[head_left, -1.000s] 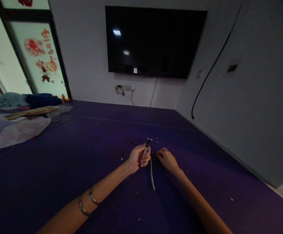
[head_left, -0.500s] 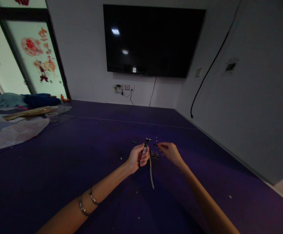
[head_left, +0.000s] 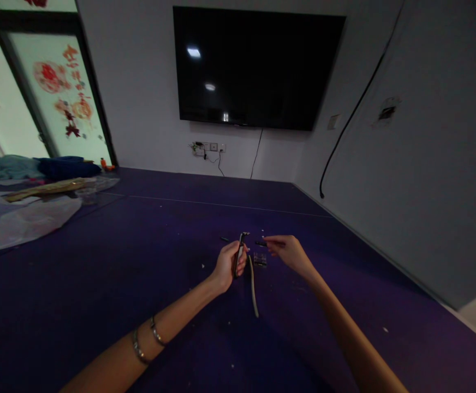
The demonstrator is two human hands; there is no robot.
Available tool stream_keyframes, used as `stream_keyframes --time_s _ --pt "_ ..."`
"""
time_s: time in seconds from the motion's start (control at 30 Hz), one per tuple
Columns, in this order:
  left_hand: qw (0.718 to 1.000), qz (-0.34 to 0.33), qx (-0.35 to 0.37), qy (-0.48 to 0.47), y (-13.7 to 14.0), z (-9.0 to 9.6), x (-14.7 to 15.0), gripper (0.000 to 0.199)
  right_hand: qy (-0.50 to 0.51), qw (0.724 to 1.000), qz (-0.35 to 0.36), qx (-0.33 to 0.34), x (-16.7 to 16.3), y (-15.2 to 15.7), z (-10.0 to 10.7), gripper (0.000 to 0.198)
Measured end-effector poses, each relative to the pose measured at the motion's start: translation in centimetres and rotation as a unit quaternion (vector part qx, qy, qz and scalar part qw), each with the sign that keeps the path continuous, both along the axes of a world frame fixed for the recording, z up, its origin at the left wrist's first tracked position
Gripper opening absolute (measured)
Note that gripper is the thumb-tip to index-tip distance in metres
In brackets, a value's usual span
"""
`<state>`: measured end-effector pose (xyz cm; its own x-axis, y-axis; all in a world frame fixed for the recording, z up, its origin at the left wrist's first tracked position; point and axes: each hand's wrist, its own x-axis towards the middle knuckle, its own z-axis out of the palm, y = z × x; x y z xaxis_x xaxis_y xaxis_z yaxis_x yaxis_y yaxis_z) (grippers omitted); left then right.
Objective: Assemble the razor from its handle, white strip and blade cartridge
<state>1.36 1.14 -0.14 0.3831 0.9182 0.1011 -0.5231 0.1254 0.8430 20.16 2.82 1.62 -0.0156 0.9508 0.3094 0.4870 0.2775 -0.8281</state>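
My left hand (head_left: 226, 266) is closed around the dark handle of a slim razor-like tool (head_left: 240, 252). Its narrow metallic head sticks out sideways above my fingers, and a pale panel runs along the handle. To its right, the fingertips of my right hand (head_left: 287, 252) pinch a small dark slender piece (head_left: 260, 243), too small to identify; it points toward the tool with a gap between them. Below the two hands lies a small see-through case (head_left: 260, 260) with dark contents. A pale cord-like strip (head_left: 253, 289) stretches toward me beside the case.
A small dark green stick (head_left: 224, 238) and scattered white bits lie on the purple surface (head_left: 160, 305). Plastic sheeting (head_left: 33, 221) and folded cloths (head_left: 68, 166) are at the left. A television (head_left: 258, 68) hangs on the far wall; a black cable (head_left: 346, 123) dangles at right.
The tool in my left hand has turned, so its head shows more from the side, and shifted slightly left. My right hand has moved slightly left with the small dark piece.
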Motion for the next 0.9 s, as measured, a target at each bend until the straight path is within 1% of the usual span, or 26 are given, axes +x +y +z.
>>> stream_keyframes --time_s 0.13,0.27,0.37,0.43,0.63,0.9 --pt "0.997 0.021 0.066 0.028 -0.2 -0.4 0.4 0.026 0.017 0.999 0.017 0.048 -0.2 -0.4 0.6 0.025" --pt "0.986 0.036 0.145 0.072 -0.6 -0.3 0.5 0.023 0.019 0.997 0.034 0.062 -0.5 -1.1 1.4 0.03" --pt "0.978 0.035 0.182 0.093 -1.0 -0.2 0.4 0.022 0.003 0.996 0.044 0.076 -0.7 -1.6 2.1 0.032" --pt "0.976 0.032 0.19 0.1 -1.2 -0.3 0.3 0.022 -0.001 0.995 0.047 0.085 -0.8 -1.9 2.5 0.031" --pt "0.978 0.021 0.181 0.098 -1.4 -0.9 0.5 0.024 -0.018 0.993 0.043 0.113 -1.4 -2.6 3.3 0.029" --pt "0.98 0.019 0.176 0.096 -1.3 -0.8 0.4 0.023 -0.067 0.986 0.044 0.15 -1.6 -2.9 3.5 0.027"
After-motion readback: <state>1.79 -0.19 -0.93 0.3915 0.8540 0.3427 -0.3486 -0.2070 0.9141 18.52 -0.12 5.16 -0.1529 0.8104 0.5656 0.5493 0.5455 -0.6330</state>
